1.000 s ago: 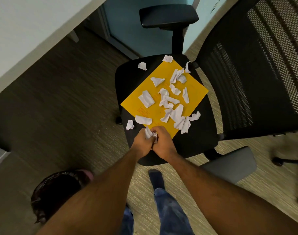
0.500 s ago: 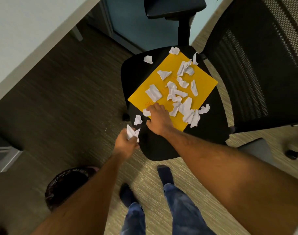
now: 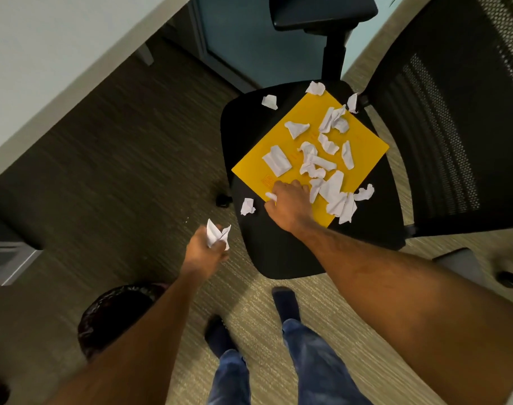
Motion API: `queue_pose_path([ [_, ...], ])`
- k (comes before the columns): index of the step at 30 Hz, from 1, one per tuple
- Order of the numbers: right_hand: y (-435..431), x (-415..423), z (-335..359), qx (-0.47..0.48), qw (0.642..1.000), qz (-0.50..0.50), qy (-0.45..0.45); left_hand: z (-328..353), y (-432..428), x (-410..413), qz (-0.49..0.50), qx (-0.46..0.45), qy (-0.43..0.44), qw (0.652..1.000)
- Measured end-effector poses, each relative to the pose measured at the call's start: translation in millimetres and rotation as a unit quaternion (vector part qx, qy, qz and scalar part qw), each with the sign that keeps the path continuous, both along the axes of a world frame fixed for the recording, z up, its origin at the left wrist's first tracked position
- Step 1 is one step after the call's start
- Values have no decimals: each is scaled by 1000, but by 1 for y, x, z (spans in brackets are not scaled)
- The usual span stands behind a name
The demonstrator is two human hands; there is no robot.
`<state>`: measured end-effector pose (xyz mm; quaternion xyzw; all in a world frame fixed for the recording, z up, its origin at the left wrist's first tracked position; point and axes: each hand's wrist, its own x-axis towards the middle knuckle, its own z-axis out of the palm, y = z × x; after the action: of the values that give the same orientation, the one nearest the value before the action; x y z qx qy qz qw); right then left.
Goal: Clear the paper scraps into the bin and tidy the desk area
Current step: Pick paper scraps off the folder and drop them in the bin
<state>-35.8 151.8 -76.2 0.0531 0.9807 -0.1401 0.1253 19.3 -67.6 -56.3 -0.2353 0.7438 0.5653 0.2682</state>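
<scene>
Tidy-up in progress: a person stands over an office chair seat [image 3: 267, 249], where white paper scraps [image 3: 316, 165] litter a yellow sheet [image 3: 363, 153] and spill past its edges. The left hand [image 3: 204, 249], off the seat's left edge, grips a wad of scraps [image 3: 215, 233]. The right hand [image 3: 287, 201] curls its fingers on a small scrap [image 3: 271, 196] at the sheet's near-left edge. The bin [image 3: 112, 311] sits on the floor by the left forearm, well apart from the seat. The step likely goes best by pinching each piece without dragging the sheet, then taking the stray scrap [image 3: 247, 206] near the seat's left edge before emptying the fist over the bin.
</scene>
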Motion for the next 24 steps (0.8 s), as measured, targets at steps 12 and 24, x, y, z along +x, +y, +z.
queue_pose_path([
  [12,-45,-8,-1,-53,995,52,-74,-4,-10,2,3,-2,5,1000],
  [24,-57,-5,-17,37,991,106,-67,-25,-33,21,32,4,-8,999],
])
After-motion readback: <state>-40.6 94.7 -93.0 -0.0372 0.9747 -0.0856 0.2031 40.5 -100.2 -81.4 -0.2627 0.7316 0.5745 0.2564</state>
